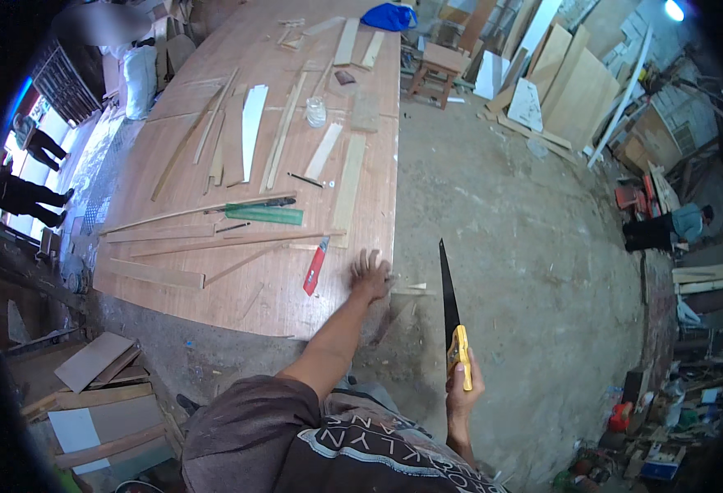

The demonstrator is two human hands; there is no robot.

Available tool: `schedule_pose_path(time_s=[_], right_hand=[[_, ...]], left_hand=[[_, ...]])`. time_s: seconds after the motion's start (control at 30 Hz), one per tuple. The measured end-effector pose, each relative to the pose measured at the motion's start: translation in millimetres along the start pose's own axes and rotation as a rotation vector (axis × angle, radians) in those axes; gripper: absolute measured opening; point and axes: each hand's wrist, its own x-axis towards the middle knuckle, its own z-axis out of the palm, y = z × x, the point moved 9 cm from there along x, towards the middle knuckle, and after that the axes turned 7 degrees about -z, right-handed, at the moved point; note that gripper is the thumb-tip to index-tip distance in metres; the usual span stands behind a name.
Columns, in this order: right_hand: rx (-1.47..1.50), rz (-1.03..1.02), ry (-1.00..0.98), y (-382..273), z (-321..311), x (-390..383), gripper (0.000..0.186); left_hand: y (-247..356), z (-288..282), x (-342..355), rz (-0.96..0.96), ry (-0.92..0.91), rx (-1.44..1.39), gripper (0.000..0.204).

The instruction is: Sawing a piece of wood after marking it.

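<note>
My right hand [465,384] grips the yellow handle of a handsaw [449,300]. Its dark blade points up and away, over the floor to the right of the table [361,316]. My left hand [370,276] lies on the tabletop near its right edge, fingers spread. Just beyond that edge a short pale piece of wood [411,289] shows beside the hand; what supports it is hidden. A red utility knife [315,267] rests left of my left hand. Beyond it lie thin wooden strips [238,241] and a green tool or sleeve [264,214].
Across the table lie a white strip [252,131], a clear jar [315,112] and a blue bag [389,17]. Boards [575,86] lean at the far right behind a wooden stool [439,72]. Scrap wood [107,411] is piled at lower left. Other people stand at both sides.
</note>
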Motion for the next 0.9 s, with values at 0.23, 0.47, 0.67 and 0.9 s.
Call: schedule_pose_path(time_s=[0.23, 0.47, 0.67, 0.9], right_hand=[[0.026, -0.015, -0.073, -25.5, 33.5, 65.7, 0.040], [0.097, -0.147, -0.202, -54.5, 89.8, 130.1, 0.038], [-0.174, -0.377, -0.486, -79.9, 150.7, 169.3, 0.039], [-0.133, -0.662, -0.594, -78.5, 200.5, 180.4, 0.035]], left_hand=[[14.9, 8.9, -15.8, 0.246, -0.148, 0.195, 0.044], [12.1, -25.5, -83.9, 0.184, -0.002, -0.194, 0.042], [-36.7, -77.4, -142.8, -0.272, 0.371, -0.526, 0.030], [-69.4, -87.0, -209.2, -0.610, 0.738, -0.665, 0.029]])
